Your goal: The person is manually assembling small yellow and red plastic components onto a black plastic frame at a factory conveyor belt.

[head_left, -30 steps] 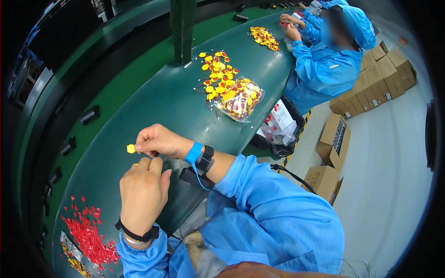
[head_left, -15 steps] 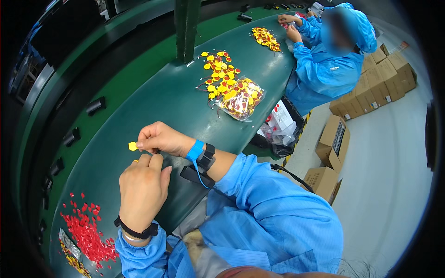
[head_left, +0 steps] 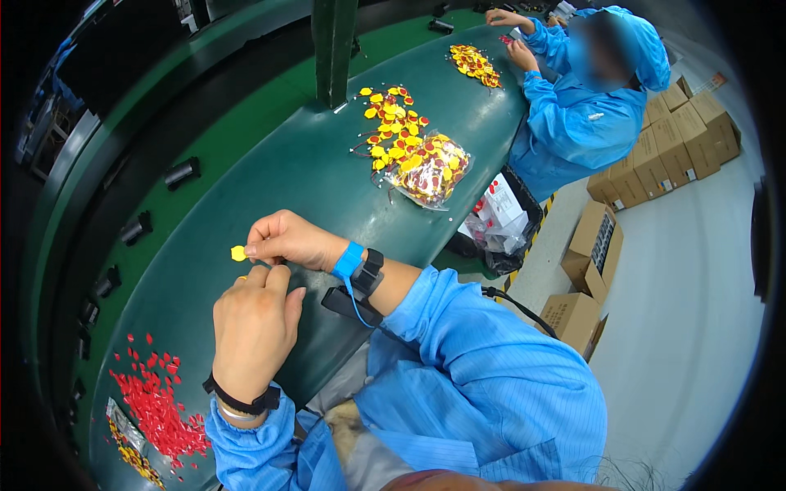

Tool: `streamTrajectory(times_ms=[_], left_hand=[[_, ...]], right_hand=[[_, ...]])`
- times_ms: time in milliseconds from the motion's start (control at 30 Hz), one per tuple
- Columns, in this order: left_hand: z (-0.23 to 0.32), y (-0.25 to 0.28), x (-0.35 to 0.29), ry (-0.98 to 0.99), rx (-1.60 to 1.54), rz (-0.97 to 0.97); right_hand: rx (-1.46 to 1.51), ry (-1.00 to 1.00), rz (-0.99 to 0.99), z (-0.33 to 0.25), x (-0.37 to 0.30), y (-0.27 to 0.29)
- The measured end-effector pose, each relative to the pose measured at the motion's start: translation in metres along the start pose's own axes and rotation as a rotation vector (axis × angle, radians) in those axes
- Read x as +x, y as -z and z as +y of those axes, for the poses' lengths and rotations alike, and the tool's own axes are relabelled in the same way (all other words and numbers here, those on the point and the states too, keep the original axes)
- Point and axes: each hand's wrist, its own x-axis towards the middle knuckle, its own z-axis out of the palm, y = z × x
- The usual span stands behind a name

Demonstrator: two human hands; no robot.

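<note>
Green table (head_left: 270,196) below; the right hand (head_left: 295,241) pinches a yellow piece (head_left: 238,254) by its edge — a light, steady pinch should serve — with the left hand (head_left: 254,319) curled just beside, any hold hidden.

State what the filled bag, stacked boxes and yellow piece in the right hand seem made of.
Bag: likely thin clear plastic film, glossy, given its bright glints and see-through look.
Stacked boxes: apparently cardboard, matte brown with straight folded edges.
Yellow piece: evenly coloured, perhaps plastic or coated card; too small to tell.
</note>
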Motion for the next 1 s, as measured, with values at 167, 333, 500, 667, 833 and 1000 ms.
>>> streamTrajectory(times_ms=[167,333,500,667,833,1000], left_hand=[[0.0,0.001,0.0,-0.003,-0.006,0.017],[-0.002,0.002,-0.001,-0.009,-0.011,0.001],[-0.004,0.002,-0.002,0.0,-0.018,0.02],[-0.008,-0.002,-0.001,-0.027,-0.019,0.028],[-0.01,0.0,-0.001,-0.019,-0.024,0.02],[-0.009,-0.002,-0.002,-0.022,-0.017,0.023]], right_hand=[[-0.012,-0.002,0.002,0.001,0.0,0.0],[-0.016,-0.01,0.0,-0.001,-0.001,0.0],[-0.004,-0.006,0.009,-0.001,0.0,-0.006],[-0.029,-0.026,0.023,-0.002,-0.001,-0.001],[-0.022,-0.03,0.018,-0.002,0.0,-0.002],[0.0,-0.025,0.01,0.0,-0.001,0.0]])
